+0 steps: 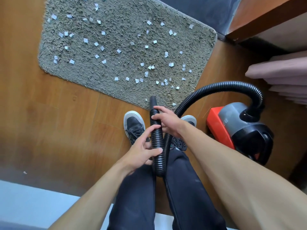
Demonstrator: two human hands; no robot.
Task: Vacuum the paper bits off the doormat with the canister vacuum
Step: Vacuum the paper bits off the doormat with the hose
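The left grip (146, 151) is closed around the black corrugated hose (156, 136), thumb across the top and fingers curled underneath. The right grip (167, 121) holds the same hose further forward, fingers wrapped over it just behind the smooth nozzle (153, 101). The nozzle tip lies at the near edge of the doormat (116, 87), close to its near right corner.

Behind the left grip the hose bends back between the person's legs, then arcs up and over to the top of the canister vacuum (245, 130). The vacuum stands on the wooden floor (49, 113), to the right of the doormat's near corner.

Paper bits (71, 61) are scattered across most of the doormat; a few lie beside the nozzle. One shoe (133, 123) rests on the floor just short of the doormat's near edge.
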